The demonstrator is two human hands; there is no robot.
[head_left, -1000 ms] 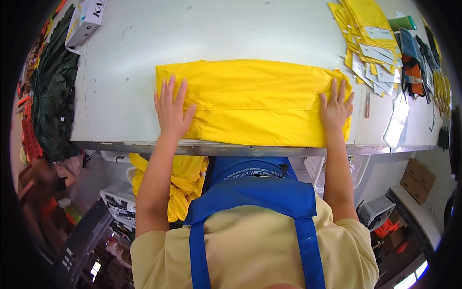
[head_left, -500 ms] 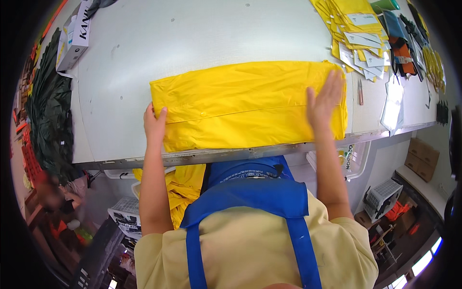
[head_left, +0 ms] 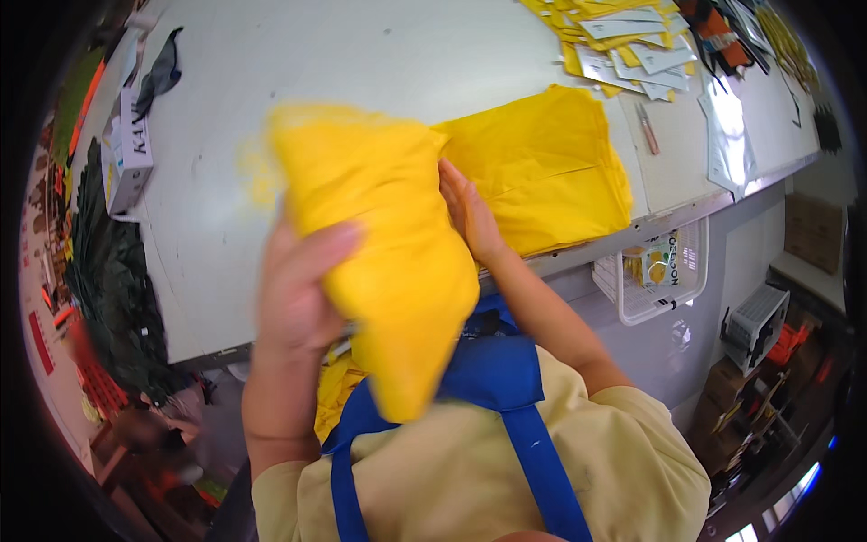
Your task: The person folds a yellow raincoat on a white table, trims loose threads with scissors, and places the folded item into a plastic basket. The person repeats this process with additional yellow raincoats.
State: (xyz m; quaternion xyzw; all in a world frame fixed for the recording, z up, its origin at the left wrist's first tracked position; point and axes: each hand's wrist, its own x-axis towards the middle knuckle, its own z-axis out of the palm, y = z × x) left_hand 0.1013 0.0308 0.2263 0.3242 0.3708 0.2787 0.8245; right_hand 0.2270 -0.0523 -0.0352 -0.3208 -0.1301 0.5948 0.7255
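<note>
From the head view, the left hand (head_left: 302, 289) grips a lifted flap of the yellow cloth (head_left: 542, 172), fingers closed around the fabric, raised above the table's (head_left: 298, 63) front edge. The right hand (head_left: 470, 212) lies on the part of the cloth lying flat at that edge, fingers pressed together. This looks like a fold in mid-swing; laying the flap down squarely would call for matched edges.

We saw matt, finely creased yellow cloth (head_left: 533, 172) on the smooth, scuffed white table (head_left: 298, 63), glossy paper slips (head_left: 632, 59) at its far right corner, a cardboard box (head_left: 126, 154) by its left edge, and a white plastic basket (head_left: 664, 271) under its near edge.
</note>
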